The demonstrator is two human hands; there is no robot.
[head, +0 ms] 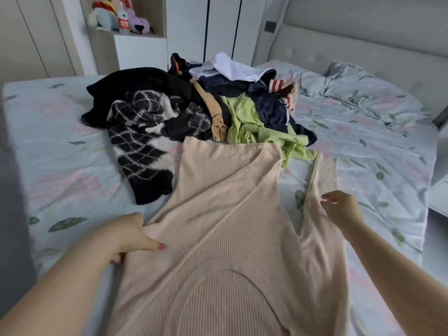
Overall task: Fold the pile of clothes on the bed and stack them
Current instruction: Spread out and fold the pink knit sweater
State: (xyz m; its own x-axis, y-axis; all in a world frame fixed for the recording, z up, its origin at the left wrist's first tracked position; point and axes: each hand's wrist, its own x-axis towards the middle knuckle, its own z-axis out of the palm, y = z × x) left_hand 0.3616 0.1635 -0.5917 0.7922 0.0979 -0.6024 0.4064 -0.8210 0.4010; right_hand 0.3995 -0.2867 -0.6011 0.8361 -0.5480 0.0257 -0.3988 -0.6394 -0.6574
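— What do we have nearest to us?

— A pink ribbed top (218, 226), spread on the bed (60, 154) with its curved neckline band towards us. Our left hand (131, 236) grips its left edge, with the thumb lying on top of the knit and the fingers curled underneath.

— And on our other side?

— Our right hand (341, 209) is at the long sleeve (322, 180) that runs out along the top's right side. The fingers are curled and pinch the sleeve's edge.

— What do we see past the top?

— The pile of clothes (206, 103), unfolded, in the middle of the bed. A black-and-white diamond knit (138, 146) trails out of it just to the left of the top. A lime green garment (249, 122) touches the top's far right corner. Behind those we make out a black knit (135, 86), a tan piece (215, 117), a navy jacket (274, 105) and, on the far side, a white garment (232, 67).

— Farther still?

— A crumpled pillow (363, 93) in the same floral print as the sheet lies to the right, against a padded headboard (363, 44). At the far left we see a shelf with plush toys (109, 15) and a bottle (123, 20) beside them.
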